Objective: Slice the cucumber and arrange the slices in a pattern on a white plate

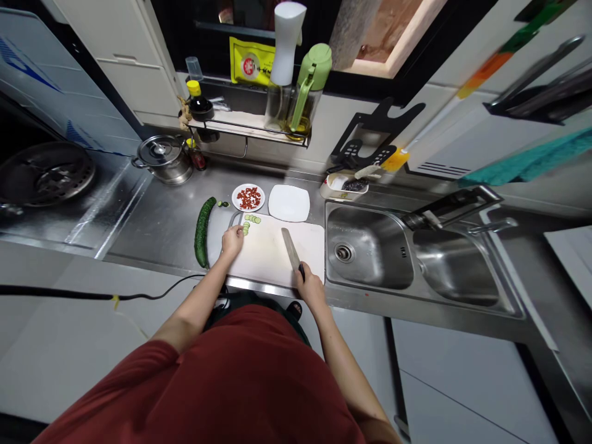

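A white cutting board (268,253) lies on the steel counter in front of me. My right hand (311,288) is wrapped round the black handle of a kitchen knife (290,248), whose blade lies low over the right part of the board and points away from me. My left hand (232,241) is at the board's left edge, fingers drawn together at a few cucumber slices (246,229); the exact grip is too small to see clearly. More slices lie in a row just beyond. Left of the board rests a whole cucumber (202,233), with small cut end pieces (224,203) near it.
Behind the board stand a plate of chopped red pieces (238,202) and a white square plate (289,203). A double sink (370,243) is to the right. A lidded pot (164,161) and a wok (46,176) stand left. Above hangs a shelf with bottles (250,123).
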Demonstrator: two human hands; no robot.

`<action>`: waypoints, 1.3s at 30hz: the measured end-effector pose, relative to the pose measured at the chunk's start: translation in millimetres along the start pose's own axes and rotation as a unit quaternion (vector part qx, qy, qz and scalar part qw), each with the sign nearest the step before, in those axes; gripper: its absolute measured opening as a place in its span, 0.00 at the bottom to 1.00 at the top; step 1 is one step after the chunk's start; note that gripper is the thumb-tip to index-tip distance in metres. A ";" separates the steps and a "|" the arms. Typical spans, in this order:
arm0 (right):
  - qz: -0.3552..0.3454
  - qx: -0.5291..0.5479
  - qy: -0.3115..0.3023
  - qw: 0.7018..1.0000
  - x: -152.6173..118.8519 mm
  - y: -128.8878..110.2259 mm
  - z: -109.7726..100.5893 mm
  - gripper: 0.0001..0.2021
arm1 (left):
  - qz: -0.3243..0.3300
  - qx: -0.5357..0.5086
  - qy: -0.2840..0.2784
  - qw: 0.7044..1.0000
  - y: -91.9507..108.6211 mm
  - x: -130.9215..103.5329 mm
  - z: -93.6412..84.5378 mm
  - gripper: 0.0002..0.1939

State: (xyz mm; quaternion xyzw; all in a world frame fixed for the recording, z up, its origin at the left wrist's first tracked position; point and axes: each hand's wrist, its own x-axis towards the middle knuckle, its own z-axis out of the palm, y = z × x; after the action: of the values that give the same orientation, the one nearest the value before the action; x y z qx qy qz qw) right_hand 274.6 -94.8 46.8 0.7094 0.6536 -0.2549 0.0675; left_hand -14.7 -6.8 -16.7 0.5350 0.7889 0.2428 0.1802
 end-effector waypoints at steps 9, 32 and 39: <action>-0.002 0.000 0.007 1.000 1.4 1.4 1.9 0.25 | -0.022 -0.017 -0.018 0.999 0.5 -0.1 -1.6 0.15; -0.008 -0.001 0.007 1.000 0.8 1.0 0.9 0.25 | 0.166 0.060 -0.113 0.978 3.1 7.4 -15.8 0.18; -0.009 0.001 0.004 1.000 0.4 1.9 1.3 0.25 | 0.182 0.074 -0.127 0.972 6.8 12.5 -22.8 0.17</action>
State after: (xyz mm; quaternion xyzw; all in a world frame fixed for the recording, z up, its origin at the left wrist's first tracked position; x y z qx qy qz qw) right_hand 276.0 -95.3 45.1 0.7046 0.6600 -0.2532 0.0621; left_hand -26.5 2.5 5.5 0.7078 0.6650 0.1420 0.1916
